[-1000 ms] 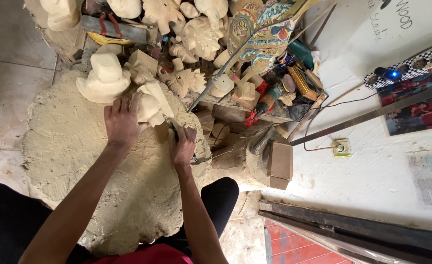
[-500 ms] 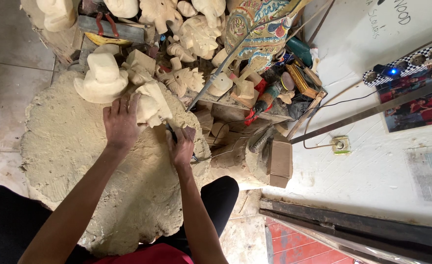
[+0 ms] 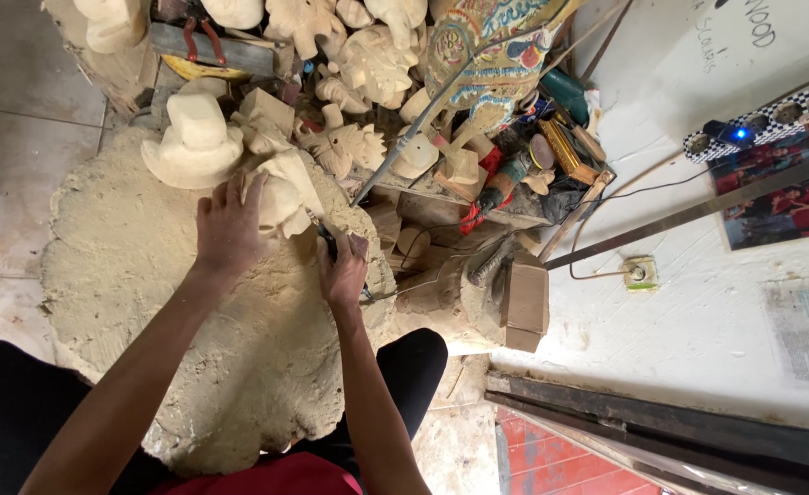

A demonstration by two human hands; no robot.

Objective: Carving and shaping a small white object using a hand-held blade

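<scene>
The left hand lies flat, fingers spread, on the pale carving; the right hand grips a chisel, fingers curled. A slip could nick those fingers.

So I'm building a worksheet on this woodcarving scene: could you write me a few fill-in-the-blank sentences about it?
1. The left hand rests flat on a pale unpainted ____ carving.
2. The right hand grips a thin dark ____ against that carving.
3. The mound of pale sawdust lies on the grey ____ floor.
4. Beside the left hand stands a pale carved piece shaped like a ____.

Missing words: wooden; tool; tiled; hat
</scene>
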